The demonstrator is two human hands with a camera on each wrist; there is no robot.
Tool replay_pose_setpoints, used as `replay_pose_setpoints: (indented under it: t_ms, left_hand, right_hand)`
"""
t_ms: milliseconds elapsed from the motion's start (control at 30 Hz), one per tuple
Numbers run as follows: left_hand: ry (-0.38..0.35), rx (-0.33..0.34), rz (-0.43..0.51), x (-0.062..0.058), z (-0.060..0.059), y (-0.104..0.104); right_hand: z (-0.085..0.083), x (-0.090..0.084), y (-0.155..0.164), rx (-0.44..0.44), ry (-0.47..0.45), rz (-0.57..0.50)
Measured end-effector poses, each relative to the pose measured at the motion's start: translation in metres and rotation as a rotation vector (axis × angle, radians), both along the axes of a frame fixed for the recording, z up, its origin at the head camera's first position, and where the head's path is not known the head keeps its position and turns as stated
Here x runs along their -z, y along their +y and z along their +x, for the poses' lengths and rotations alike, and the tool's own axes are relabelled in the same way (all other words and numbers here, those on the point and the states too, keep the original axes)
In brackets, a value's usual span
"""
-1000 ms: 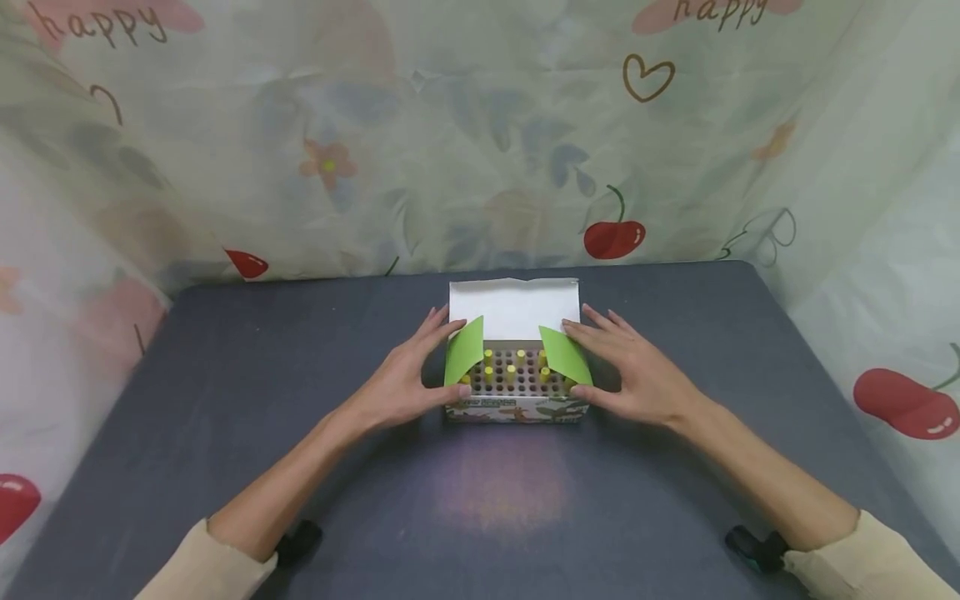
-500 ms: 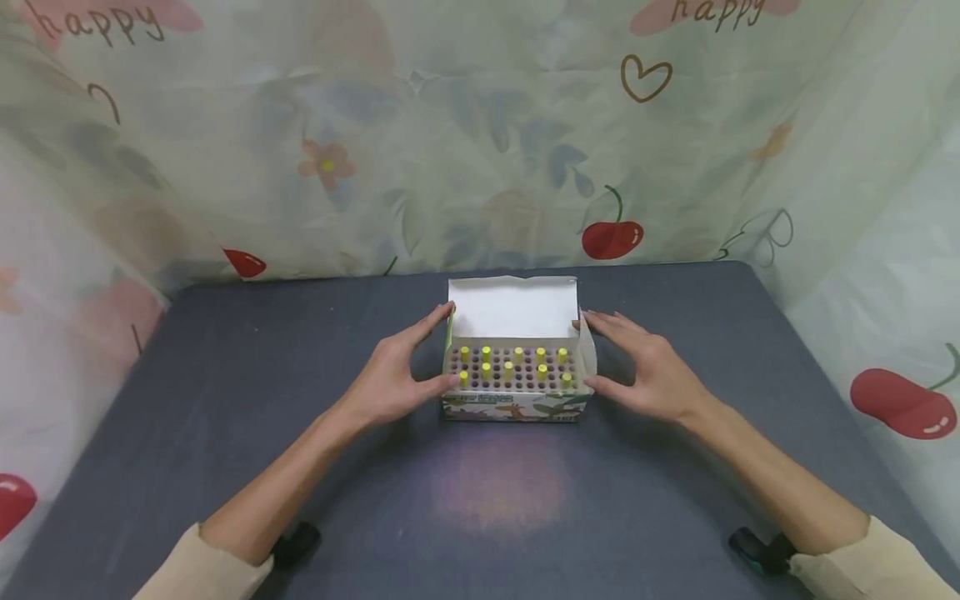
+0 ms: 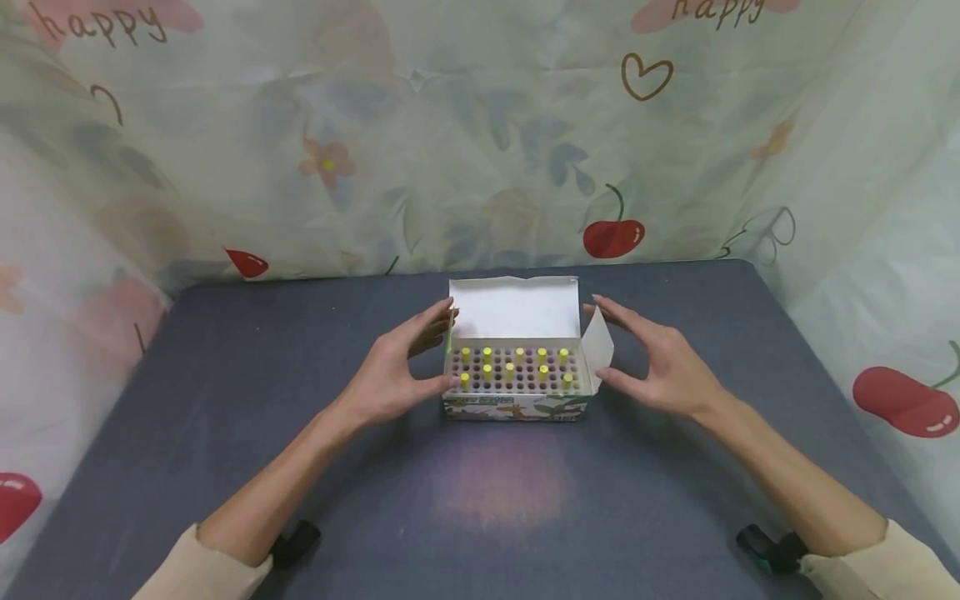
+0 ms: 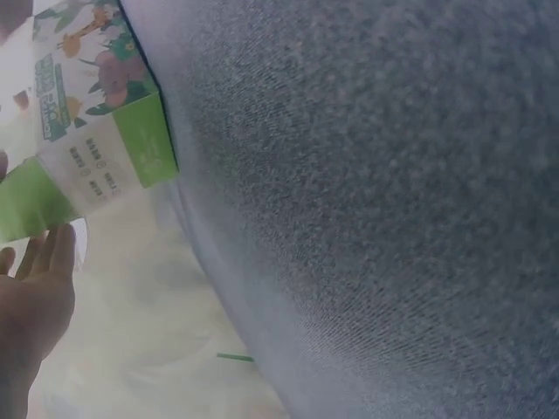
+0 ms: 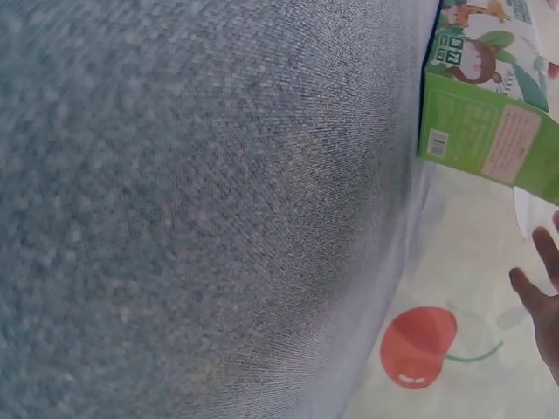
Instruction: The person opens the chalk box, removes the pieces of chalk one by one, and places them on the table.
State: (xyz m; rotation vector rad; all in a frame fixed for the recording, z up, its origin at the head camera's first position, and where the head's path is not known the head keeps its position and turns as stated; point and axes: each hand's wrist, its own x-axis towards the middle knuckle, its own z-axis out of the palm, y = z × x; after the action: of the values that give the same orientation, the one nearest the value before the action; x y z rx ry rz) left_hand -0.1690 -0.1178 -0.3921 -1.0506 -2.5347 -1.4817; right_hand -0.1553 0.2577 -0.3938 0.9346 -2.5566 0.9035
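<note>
A small printed cardboard box point(image 3: 513, 408) stands on the table with its white-lined lid point(image 3: 514, 308) raised at the back. Inside, several yellow-topped sticks point(image 3: 510, 372) poke up from a grid of holes. My left hand point(image 3: 390, 367) is at the box's left side, thumb by the front corner and fingers by the back one. In the left wrist view its straight fingers meet the green left flap point(image 4: 35, 199). The right side flap point(image 3: 598, 348) leans outward, white face up. Beside it my right hand point(image 3: 667, 362) is spread, thumb tip at the flap's front edge.
A dark grey cloth-covered table point(image 3: 495, 517) lies under the box. Behind it and at both sides hangs a pale curtain point(image 3: 465, 150) printed with cherries and flowers. Black straps point(image 3: 296, 543) sit at both wrists, by the beige sleeves.
Both green side flaps have swung from over the sticks out to the sides, baring the whole grid. My right hand has moved a little to the right; the left has shifted slightly outward.
</note>
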Motion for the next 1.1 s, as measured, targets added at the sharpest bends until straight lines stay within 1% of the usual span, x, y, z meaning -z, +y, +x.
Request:
replay_pose_setpoints:
  t_ms: [33, 200, 267, 500, 700, 933, 1000, 1100]
  left_hand:
    - [-0.001, 0.000, 0.011, -0.006, 0.002, 0.001]
    - [0.002, -0.030, 0.019, -0.011, 0.003, -0.003]
    - [0.011, -0.043, 0.015, -0.003, -0.002, -0.008]
    - [0.039, -0.082, -0.003, -0.006, -0.001, -0.015]
    - [0.078, -0.130, -0.068, -0.005, 0.000, -0.019]
    - [0.158, -0.183, -0.181, -0.007, 0.001, -0.024]
    - [0.167, -0.203, -0.202, -0.007, 0.001, -0.026]
    - [0.160, -0.229, -0.219, -0.006, 0.002, -0.029]
  right_hand:
    - [0.000, 0.000, 0.000, -0.004, 0.011, 0.000]
    - [0.000, -0.004, 0.000, -0.019, 0.061, -0.002]
    - [0.000, -0.005, 0.000, -0.010, 0.068, 0.001]
    - [0.003, -0.009, 0.004, -0.012, 0.071, -0.031]
    - [0.004, -0.010, 0.005, -0.018, 0.075, -0.039]
    - [0.005, -0.013, 0.007, -0.037, 0.180, 0.012]
    - [0.006, -0.014, 0.008, -0.036, 0.188, 0.020]
    - [0.006, -0.014, 0.009, -0.032, 0.196, 0.038]
